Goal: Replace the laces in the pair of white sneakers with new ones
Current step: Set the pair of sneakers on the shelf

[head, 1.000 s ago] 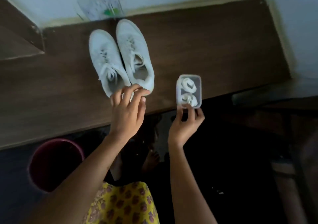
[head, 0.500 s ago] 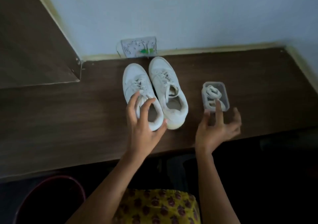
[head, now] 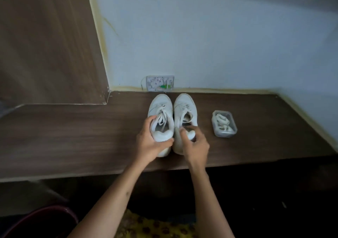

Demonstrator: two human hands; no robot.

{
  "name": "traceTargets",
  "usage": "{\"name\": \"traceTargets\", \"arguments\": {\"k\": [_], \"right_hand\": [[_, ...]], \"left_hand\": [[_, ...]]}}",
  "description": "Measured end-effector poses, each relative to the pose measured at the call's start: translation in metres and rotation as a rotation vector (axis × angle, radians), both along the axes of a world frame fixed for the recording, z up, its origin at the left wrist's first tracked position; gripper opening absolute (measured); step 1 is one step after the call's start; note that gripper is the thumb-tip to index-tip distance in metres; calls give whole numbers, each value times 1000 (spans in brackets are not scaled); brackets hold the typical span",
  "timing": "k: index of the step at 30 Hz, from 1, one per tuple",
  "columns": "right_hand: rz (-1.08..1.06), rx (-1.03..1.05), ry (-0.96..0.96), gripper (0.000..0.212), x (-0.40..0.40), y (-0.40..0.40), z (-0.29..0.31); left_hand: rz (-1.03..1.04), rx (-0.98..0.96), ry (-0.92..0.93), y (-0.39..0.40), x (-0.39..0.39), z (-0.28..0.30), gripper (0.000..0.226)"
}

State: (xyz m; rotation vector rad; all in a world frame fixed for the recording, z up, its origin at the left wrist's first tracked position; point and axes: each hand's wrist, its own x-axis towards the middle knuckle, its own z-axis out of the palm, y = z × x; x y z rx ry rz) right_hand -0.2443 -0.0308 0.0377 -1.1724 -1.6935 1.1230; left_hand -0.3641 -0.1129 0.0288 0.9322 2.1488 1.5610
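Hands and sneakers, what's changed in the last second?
The right hand let go of the box of laces and now grips the right sneaker at its heel. The left hand went from touching the heels to gripping the left sneaker. Sneakers stay side by side on the shelf, still laced; the box stays to their right.

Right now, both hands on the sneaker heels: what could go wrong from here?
1. The left hand grips the left sneaker and the right hand holds the right sneaker at the heels, close to the near table edge; a pull toward the body could drop a shoe.
2. The old laces look tied still, so tugging may tighten the knots.
3. The open container of new laces stands beside the right sneaker; a sideways sweep could knock it.
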Motion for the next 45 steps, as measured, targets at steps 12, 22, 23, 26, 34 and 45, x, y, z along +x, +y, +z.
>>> {"name": "traceTargets", "arguments": {"k": [12, 22, 23, 26, 34, 45], "right_hand": [[237, -10, -231, 56, -3, -63, 13], [317, 251, -286, 24, -33, -7, 40], [284, 313, -326, 22, -40, 7, 44], [315, 407, -531, 23, -71, 46, 51], [672, 221, -779, 65, -115, 123, 31], [283, 138, -582, 61, -57, 75, 2]], "left_hand": [[-297, -247, -67, -22, -85, 32, 79], [326, 101, -72, -21, -15, 14, 106], [296, 86, -37, -19, -10, 8, 113], [270, 78, -6, -11, -23, -7, 114], [373, 37, -30, -2, -47, -15, 94], [41, 197, -11, 24, -69, -23, 46]]}}
